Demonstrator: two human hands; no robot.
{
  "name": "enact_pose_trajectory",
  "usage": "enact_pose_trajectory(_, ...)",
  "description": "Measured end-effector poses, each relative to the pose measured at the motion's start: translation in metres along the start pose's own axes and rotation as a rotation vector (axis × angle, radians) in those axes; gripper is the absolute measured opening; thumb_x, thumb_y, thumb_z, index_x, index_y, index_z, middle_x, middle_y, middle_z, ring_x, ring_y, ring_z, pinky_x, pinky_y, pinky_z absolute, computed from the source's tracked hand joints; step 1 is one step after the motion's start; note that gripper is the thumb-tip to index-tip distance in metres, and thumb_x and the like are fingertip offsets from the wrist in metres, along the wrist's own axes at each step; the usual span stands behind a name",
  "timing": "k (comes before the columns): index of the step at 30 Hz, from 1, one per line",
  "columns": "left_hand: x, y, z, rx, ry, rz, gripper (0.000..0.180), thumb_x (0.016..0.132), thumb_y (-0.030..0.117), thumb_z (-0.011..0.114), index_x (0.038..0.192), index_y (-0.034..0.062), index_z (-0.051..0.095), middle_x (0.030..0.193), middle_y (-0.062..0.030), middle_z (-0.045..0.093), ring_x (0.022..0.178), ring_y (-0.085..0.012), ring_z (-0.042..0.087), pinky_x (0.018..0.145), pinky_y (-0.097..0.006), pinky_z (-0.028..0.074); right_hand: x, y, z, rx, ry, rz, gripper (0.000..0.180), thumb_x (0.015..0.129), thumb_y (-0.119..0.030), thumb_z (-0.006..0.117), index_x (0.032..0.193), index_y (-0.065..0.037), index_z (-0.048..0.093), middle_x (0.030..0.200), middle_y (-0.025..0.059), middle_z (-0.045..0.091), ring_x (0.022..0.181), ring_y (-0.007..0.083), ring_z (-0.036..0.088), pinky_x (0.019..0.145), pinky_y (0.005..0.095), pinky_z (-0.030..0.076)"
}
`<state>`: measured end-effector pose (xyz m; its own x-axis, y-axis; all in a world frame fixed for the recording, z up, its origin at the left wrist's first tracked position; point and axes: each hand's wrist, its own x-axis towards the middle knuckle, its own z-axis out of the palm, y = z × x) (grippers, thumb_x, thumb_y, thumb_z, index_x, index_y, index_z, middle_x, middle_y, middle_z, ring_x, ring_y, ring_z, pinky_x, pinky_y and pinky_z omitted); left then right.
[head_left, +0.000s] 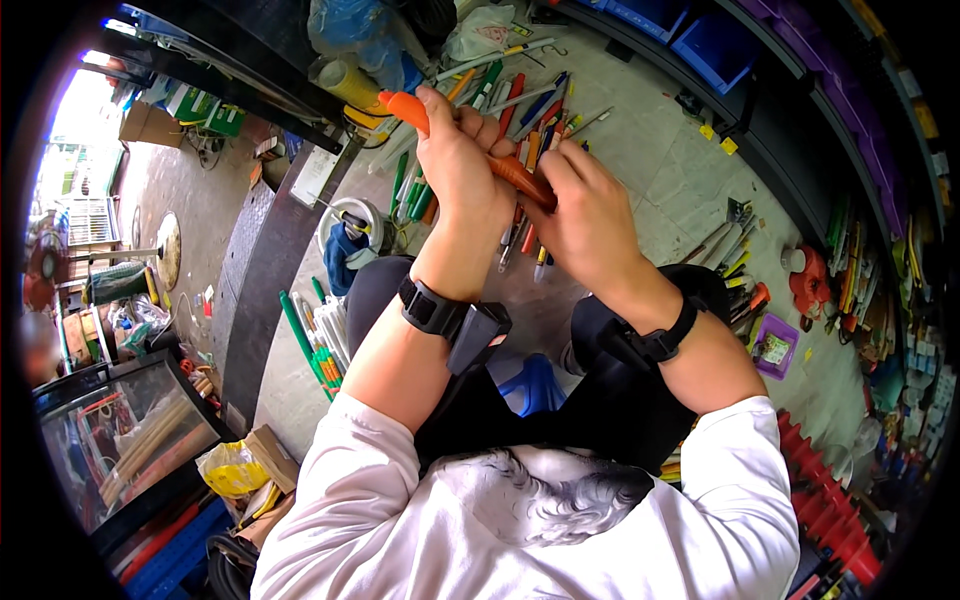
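My left hand (458,168) is wrapped round a long orange thing (404,110) that looks like a handle or tube with a rounded tip. That tip sticks out past the left thumb, toward the upper left. At its lower, darker end the fingers of my right hand (592,205) are closed on it. Whatever else those fingers may pinch is hidden. Beneath and beyond both hands, a loose heap of thin, long sticks or tools (515,95) in green, orange, white and red lies on the floor.
A blue stool (535,385) shows between my legs. To the left are a dark metal beam (262,270) and a white round container (378,222). On the right stand a purple basket (776,346) and a red ribbed thing (822,495). Blue bins (715,50) line the far shelf.
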<state>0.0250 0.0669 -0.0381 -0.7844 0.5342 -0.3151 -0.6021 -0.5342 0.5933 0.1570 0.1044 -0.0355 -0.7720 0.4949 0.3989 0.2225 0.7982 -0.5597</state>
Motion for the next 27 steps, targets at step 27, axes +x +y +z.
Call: enact_pose_trajectory(27, 0.027, 0.030, -0.004, 0.030, 0.212, 0.017, 0.046, 0.098, 0.056, 0.054, 0.090, 0.0123, 0.044, 0.071, 0.0009, 0.040, 0.059, -0.0123, 0.037, 0.053, -0.026, 0.035, -0.007, 0.033, 0.001, 0.104, -0.227, 0.227, 0.043, 0.098, -0.033, 0.062, 0.122, 0.001, 0.051, 0.079, 0.0199, 0.068, 0.074, 0.0366, 0.068, 0.066, 0.0431, 0.052)
